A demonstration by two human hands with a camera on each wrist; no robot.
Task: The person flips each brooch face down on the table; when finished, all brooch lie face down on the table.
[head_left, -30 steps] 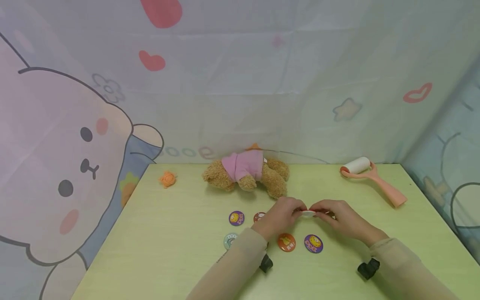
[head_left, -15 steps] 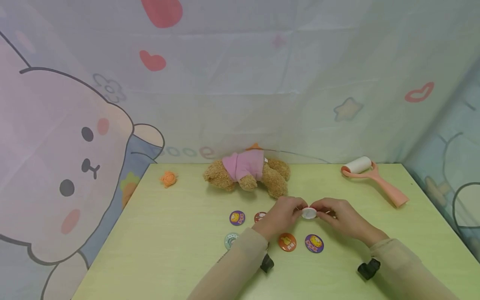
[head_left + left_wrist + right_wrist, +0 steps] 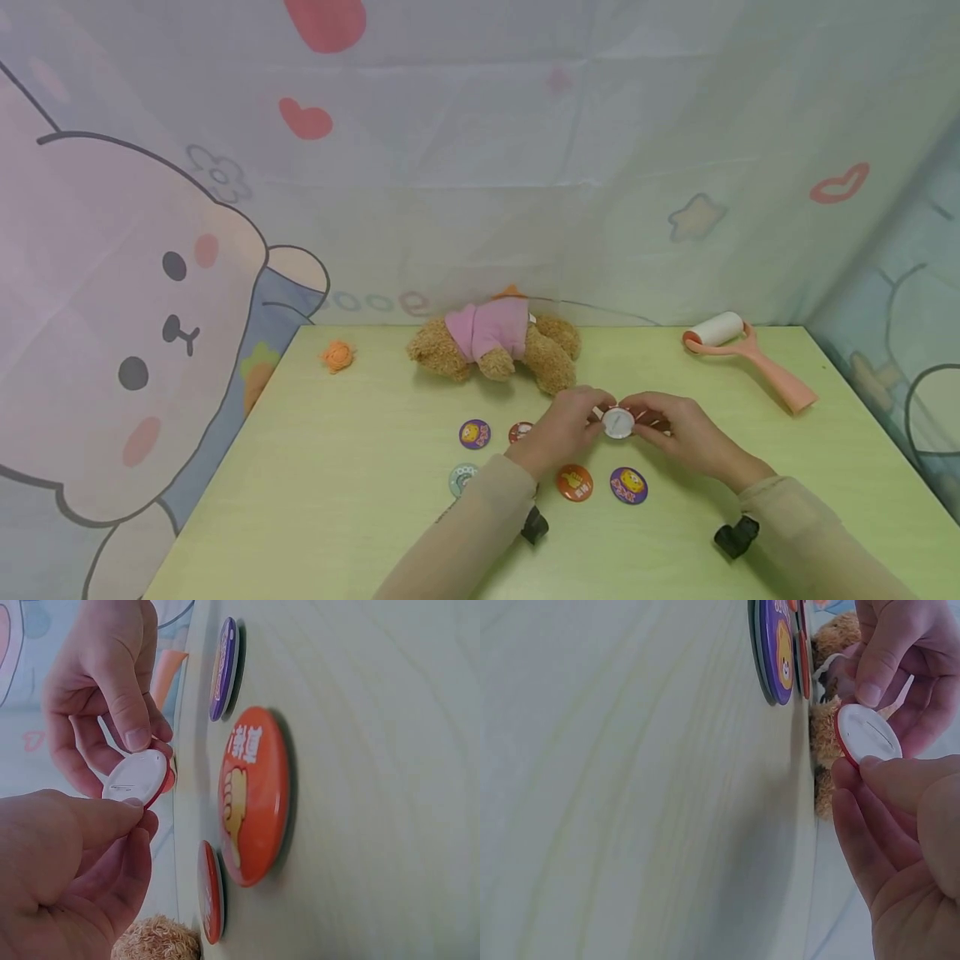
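A round pin badge [image 3: 618, 422] is held above the table with its white back and pin showing; a red rim shows in both wrist views. My left hand [image 3: 564, 425] pinches its left edge between thumb and fingers. On the opposite edge, my right hand [image 3: 678, 429] pinches it too. Just below lie an orange thumbs-up badge [image 3: 574, 483] and a purple badge [image 3: 628, 486]. Further left are another purple badge [image 3: 474, 434], a pale green badge [image 3: 462, 480] and a red-brown badge [image 3: 519, 432], the last two partly hidden by my left arm.
A teddy bear [image 3: 487, 337] in a pink top lies at the back of the table. Back right is a lint roller [image 3: 750, 354] with a peach handle. A small orange object [image 3: 337, 357] sits at the back left. A printed curtain [image 3: 480, 167] hangs behind the table.
Between my hands the badge has tilted from nearly edge-on, so its white back now faces me. Both hands have stayed nearly in place.
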